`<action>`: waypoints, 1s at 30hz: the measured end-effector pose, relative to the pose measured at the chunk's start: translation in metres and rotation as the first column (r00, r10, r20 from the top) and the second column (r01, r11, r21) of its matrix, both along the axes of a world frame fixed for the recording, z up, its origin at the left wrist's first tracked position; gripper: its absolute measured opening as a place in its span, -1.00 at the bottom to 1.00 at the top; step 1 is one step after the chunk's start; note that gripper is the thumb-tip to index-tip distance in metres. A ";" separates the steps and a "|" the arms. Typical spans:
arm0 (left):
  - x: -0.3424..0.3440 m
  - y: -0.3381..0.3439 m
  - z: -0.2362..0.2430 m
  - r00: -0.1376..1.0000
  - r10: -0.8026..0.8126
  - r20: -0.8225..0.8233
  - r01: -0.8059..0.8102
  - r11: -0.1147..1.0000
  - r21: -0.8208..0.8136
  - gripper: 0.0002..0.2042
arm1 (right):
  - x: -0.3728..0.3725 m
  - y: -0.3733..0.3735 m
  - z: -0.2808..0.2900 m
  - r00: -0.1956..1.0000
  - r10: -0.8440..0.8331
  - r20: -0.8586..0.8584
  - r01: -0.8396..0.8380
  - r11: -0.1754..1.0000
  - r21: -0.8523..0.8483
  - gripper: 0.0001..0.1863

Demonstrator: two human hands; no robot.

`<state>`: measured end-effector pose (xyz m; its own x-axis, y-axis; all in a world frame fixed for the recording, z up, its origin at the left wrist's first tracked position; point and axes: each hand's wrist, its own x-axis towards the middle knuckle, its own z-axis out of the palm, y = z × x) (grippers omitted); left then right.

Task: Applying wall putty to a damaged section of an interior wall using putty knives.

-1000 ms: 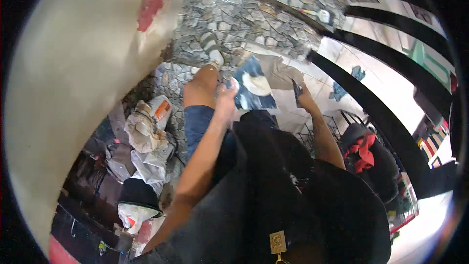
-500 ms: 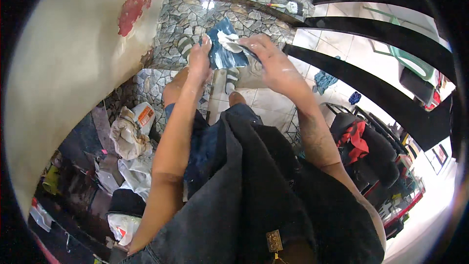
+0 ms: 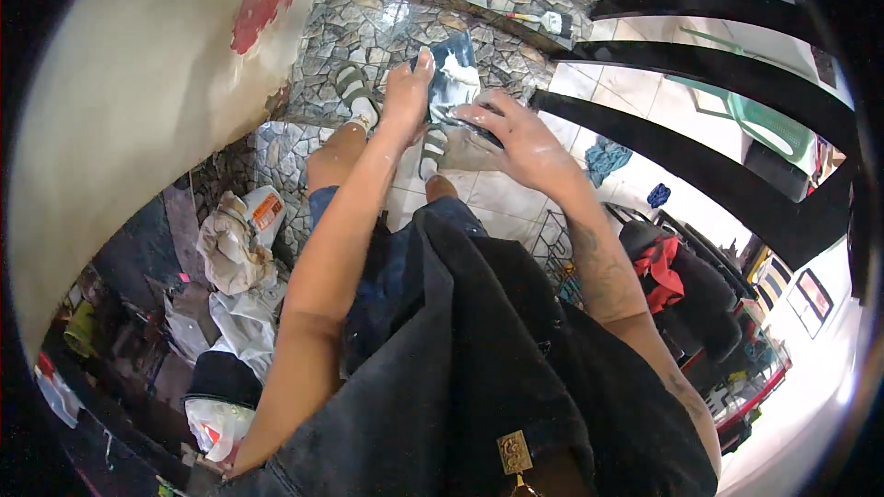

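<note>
My left hand [image 3: 406,99] grips a flat dark-blue sheet [image 3: 440,66] by its left edge, thumb on top. White putty [image 3: 459,74] lies in a thick patch on that sheet, with thinner smears around it. My right hand [image 3: 527,136] is closed around a dark, thin-edged spreader [image 3: 484,135] at the sheet's near right corner; most of that tool is hidden under the fingers. White residue coats the fingers of both hands.
Black stair treads [image 3: 681,133] rise at the right. A paintbrush [image 3: 552,22] lies on the stone-patterned step ahead. A cream wall [image 3: 157,101] with a peeled red patch stands left, above an open sack [image 3: 230,244]. Cloths [image 3: 608,158] lie on the tiles.
The spreader in my right hand has moved off the putty mound toward the sheet's near edge. The sheet has turned more upright in view, and the putty lies flatter.
</note>
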<state>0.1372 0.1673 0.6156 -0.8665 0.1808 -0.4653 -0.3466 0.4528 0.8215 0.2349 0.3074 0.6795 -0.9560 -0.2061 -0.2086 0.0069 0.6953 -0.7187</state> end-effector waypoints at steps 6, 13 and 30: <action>-0.042 -0.052 0.019 0.917 0.114 0.382 -0.311 0.803 0.508 -0.76 | 0.009 0.043 0.039 0.973 0.185 0.135 -0.117 0.910 -0.397 -0.49; -0.006 -0.165 0.096 0.900 0.321 0.294 -0.403 0.359 0.842 -0.61 | 0.057 0.075 -0.001 0.919 -0.272 0.285 0.393 0.578 -0.715 -0.30; 0.013 -0.140 0.072 0.412 0.747 0.522 -0.773 -0.017 0.634 -0.83 | -0.047 0.092 -0.096 0.899 0.077 -0.430 -0.217 0.933 -0.287 -0.72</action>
<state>0.1499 0.0272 0.6875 -0.7214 -0.3407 -0.6029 -0.0963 -0.8128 0.5745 0.1881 0.3989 0.5833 -0.8943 -0.3388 0.2922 -0.4174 0.3964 -0.8177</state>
